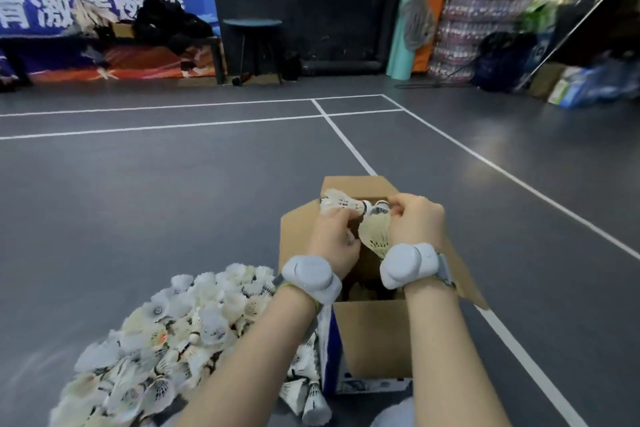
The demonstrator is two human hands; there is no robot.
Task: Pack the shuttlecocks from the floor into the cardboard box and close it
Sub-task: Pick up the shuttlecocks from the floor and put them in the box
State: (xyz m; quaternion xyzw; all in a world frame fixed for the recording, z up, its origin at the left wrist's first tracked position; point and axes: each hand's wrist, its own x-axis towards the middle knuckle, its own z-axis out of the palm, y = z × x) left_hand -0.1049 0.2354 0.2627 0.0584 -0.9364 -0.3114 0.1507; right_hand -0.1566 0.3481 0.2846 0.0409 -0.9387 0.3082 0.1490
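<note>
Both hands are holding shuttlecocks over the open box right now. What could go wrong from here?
1. The left hand and right hand each pinch a shuttlecock above the cardboard box; one could slip and land outside.
2. The pile of shuttlecocks presses against the box's left side, so a forearm may scatter or crush them.

The cardboard box at lower centre is plain brown corrugated board, matt, with a glossy printed blue-and-white side. The shuttlecocks heaped at lower left are white feather, soft and slightly frayed, with pale rounded heads. The floor looks like smooth grey sports vinyl with a faint sheen. The wristbands carry smooth matt grey plastic housings.
</note>
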